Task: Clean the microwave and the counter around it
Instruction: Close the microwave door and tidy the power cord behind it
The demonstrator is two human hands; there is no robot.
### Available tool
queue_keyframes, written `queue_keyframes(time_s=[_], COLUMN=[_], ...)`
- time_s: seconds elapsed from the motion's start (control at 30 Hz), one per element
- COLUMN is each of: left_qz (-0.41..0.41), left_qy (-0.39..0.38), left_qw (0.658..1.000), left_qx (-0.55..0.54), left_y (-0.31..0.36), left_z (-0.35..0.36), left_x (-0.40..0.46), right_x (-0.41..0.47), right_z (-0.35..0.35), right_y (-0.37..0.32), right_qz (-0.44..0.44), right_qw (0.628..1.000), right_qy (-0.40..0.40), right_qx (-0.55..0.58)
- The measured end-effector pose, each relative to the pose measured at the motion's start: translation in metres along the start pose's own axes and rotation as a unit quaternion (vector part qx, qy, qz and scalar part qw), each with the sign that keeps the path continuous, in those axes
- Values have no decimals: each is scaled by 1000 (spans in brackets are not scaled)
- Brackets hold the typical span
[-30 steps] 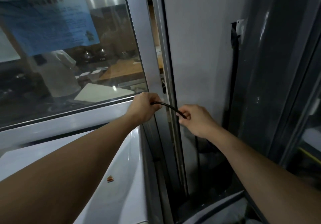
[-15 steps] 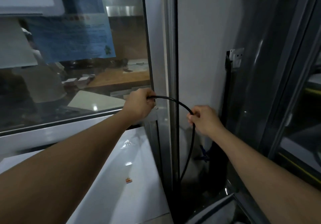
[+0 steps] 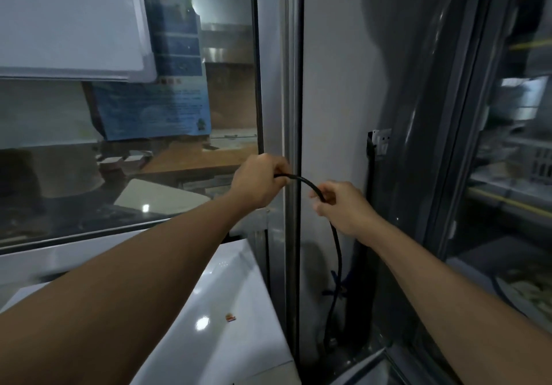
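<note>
A black power cord [image 3: 304, 181] arches between both my hands in front of the metal window post. My left hand [image 3: 258, 182] grips one end of it in a closed fist. My right hand [image 3: 340, 205] pinches the cord further along, and from there the cord hangs down behind the white microwave top [image 3: 227, 301] into the dark gap by the wall. A small orange sticker [image 3: 230, 318] lies on the microwave's top.
A glass window [image 3: 179, 145] with a whiteboard [image 3: 68, 23] and a blue notice behind it fills the left. A wall socket [image 3: 382, 142] sits on the grey wall at right, beside a dark glass door frame [image 3: 466, 145].
The view has tilted up a little. My right hand has slid closer to my left along the cord, so the arch between them is shorter. Both hands keep their hold.
</note>
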State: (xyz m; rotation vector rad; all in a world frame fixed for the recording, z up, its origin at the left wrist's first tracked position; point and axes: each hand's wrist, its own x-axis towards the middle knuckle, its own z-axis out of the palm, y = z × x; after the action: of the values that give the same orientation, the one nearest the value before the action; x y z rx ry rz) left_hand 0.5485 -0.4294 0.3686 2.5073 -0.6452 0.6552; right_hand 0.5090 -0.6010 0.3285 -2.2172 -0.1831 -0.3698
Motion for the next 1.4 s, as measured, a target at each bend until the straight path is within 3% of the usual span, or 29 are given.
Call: queue_keyframes(time_s=[0.13, 0.3, 0.53, 0.7, 0.9, 1.13, 1.4], left_qz=[-69, -104, 13, 20, -70, -80, -51], left_qy=[42, 51, 22, 11, 91, 87, 91], left_qw=[994, 989, 998, 999, 981, 978, 985], left_qx=[-79, -87, -49, -30, -160, -172, -135], left_y=[-3, -1, 56, 79, 74, 76, 93], left_z=[-10, -17, -28, -39, -59, -64, -42], left_x=[-1, -3, 5, 8, 6, -2, -15], right_x=[-20, -27, -24, -28, -47, -54, -32], right_z=[-8, -33, -75, -88, -108, -135, -178], right_y=[22, 14, -29, -48, -26, -32, -59], right_qz=[55, 56, -25, -40, 10, 13, 40], right_qw=[996, 998, 996, 997, 994, 990, 984], right_qy=[-52, 11, 72, 32, -32, 66, 169], right_qx=[-49, -9, -50, -61, -103, -121, -37])
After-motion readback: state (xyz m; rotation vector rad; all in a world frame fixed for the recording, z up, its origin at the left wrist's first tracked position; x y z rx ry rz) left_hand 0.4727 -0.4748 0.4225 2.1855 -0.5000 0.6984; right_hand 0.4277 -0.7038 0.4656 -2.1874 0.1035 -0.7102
